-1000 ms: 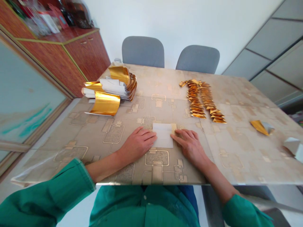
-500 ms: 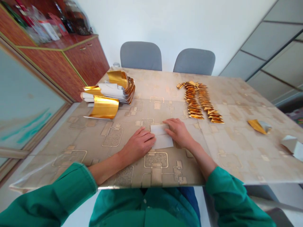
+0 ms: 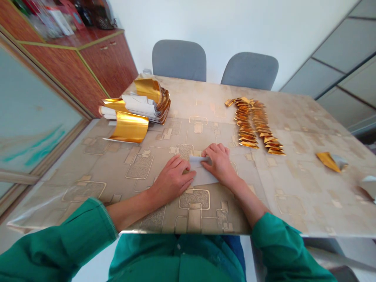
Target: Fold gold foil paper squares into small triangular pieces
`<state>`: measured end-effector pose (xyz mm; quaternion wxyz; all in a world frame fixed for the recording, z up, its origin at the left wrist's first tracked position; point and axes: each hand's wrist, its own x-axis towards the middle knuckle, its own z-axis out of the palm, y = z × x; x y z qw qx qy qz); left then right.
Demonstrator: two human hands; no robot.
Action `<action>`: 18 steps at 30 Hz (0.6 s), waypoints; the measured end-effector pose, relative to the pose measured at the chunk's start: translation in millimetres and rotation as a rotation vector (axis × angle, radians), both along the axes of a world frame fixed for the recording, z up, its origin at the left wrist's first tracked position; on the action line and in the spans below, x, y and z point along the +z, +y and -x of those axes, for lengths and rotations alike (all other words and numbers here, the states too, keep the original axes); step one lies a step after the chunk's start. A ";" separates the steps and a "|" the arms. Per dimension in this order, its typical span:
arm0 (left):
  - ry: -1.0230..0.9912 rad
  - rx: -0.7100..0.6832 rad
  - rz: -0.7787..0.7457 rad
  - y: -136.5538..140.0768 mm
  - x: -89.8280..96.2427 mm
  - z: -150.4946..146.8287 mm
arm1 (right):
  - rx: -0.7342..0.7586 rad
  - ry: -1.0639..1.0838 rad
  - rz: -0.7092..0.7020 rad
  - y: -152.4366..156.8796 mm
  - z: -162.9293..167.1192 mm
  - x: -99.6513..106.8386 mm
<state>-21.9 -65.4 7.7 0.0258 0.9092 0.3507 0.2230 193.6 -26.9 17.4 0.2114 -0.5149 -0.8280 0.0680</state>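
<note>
A small sheet of paper (image 3: 204, 176), white side up, lies on the table near its front edge, with its far edge raised in a fold. At its left side is my left hand (image 3: 173, 178), thumb pressing on the paper and fingers curled at the edge. My right hand (image 3: 219, 162) pinches the folded far edge at the right, fingers bent and partly hiding the paper. Ahead to the left sits a pile of gold-and-white paper sheets (image 3: 132, 127). Two rows of folded gold paper pieces (image 3: 246, 127) stand ahead to the right.
A patterned plastic cloth covers the table (image 3: 273, 184). Farther right lie a loose gold folded piece (image 3: 330, 161) and a white one (image 3: 368, 186) by the edge. Two grey chairs (image 3: 179, 60) stand behind the table, and a wooden cabinet (image 3: 96, 66) is at the left.
The paper's far strip, flat before, is now lifted and folded toward me by my right hand. My left thumb has spread onto the paper. The camera view has shifted slightly.
</note>
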 end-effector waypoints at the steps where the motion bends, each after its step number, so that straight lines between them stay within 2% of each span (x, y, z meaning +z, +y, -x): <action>1: -0.003 0.012 -0.001 -0.7 -0.4 0.3 | 0.017 -0.009 -0.015 -0.9 -0.5 0.2; 11: -0.019 0.029 -0.004 -2.5 -1.0 -1.2 | 0.141 -0.161 -0.076 -12.5 -5.9 4.0; 18: 0.033 -0.053 0.090 1.5 -5.7 -2.4 | 0.171 -0.222 -0.053 -22.6 -8.1 8.5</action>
